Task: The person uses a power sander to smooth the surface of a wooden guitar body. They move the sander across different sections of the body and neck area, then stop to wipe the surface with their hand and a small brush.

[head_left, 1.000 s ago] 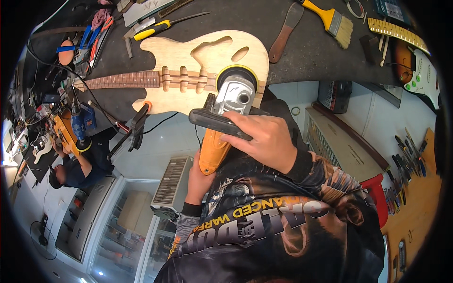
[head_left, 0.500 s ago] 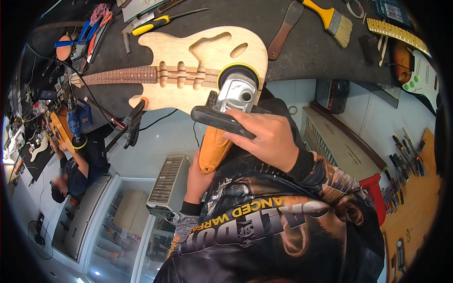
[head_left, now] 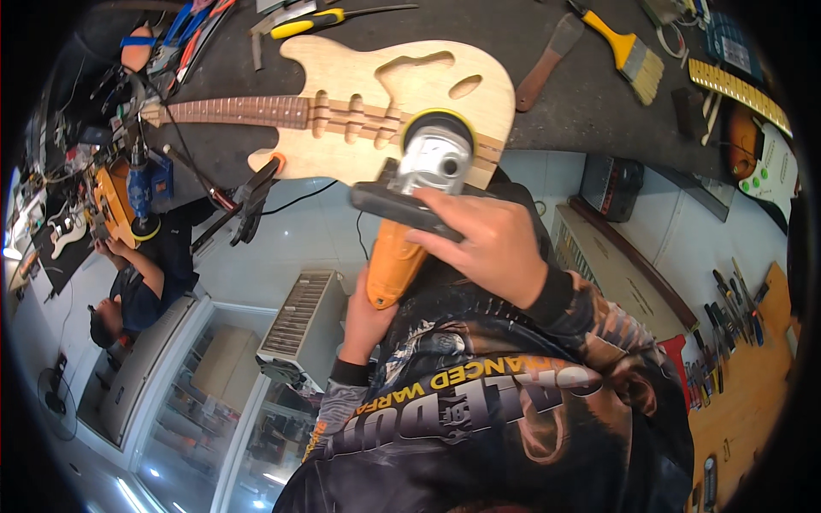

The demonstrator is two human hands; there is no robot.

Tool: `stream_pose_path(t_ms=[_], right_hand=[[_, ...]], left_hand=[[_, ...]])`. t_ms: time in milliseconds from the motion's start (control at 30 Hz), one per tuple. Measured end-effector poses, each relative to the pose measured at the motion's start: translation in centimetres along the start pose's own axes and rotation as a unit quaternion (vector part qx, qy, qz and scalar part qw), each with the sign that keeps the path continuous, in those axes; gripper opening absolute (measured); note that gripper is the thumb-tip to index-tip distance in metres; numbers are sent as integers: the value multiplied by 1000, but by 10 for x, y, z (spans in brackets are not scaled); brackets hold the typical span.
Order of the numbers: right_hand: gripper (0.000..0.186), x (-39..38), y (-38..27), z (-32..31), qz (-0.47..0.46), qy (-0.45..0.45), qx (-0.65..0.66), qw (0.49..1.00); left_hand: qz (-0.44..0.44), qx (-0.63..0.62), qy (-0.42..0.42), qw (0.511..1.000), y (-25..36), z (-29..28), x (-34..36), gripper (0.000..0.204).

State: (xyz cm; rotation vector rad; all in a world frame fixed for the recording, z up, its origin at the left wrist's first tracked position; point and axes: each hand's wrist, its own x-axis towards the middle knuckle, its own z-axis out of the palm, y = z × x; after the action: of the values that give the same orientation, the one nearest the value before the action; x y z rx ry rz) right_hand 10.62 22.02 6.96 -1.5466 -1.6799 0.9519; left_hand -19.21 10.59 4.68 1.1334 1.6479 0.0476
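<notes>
While the pale guitar body [head_left: 342,68] lies on the tabletop [head_left: 556,128] near its front edge, its neck [head_left: 235,112] pointing left, an orange-and-silver power tool [head_left: 393,256] stands over the body's lower right part, its yellow-rimmed disc [head_left: 439,128] against or just above the wood; which, I cannot tell. The right hand [head_left: 496,248] comes in from the right, wrist bent slightly, back of the hand upward, fingers and thumb closed around the right end of the tool's black side handle [head_left: 385,203]. Lower down, the left hand [head_left: 368,312] reaches up from below and cups the orange rear end; its fingers are mostly hidden under the casing. Both forearms stay close to the torso. A black clamp [head_left: 253,201] with an orange pad grips the body's near-left horn. Beyond the body lie a yellow-handled screwdriver [head_left: 312,21], a scraper [head_left: 552,61] and a yellow-handled brush [head_left: 629,56]. Farther left, a co-worker [head_left: 158,256] handles an orange guitar [head_left: 115,201].
</notes>
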Motion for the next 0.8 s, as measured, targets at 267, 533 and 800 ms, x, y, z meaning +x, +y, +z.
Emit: stream_pose_path(t_ms=[267, 533, 800], right_hand=[[46, 4, -13, 13, 5, -56, 10, 998], [45, 33, -34, 56, -56, -120, -8, 991], [44, 53, -47, 89, -96, -201, -25, 975]], left_hand=[[-19, -21, 5, 1000, -15, 0, -13, 65], [-54, -111, 56, 991, -40, 1, -29, 63], [-75, -178, 119, 974, -71, 23, -45, 64]])
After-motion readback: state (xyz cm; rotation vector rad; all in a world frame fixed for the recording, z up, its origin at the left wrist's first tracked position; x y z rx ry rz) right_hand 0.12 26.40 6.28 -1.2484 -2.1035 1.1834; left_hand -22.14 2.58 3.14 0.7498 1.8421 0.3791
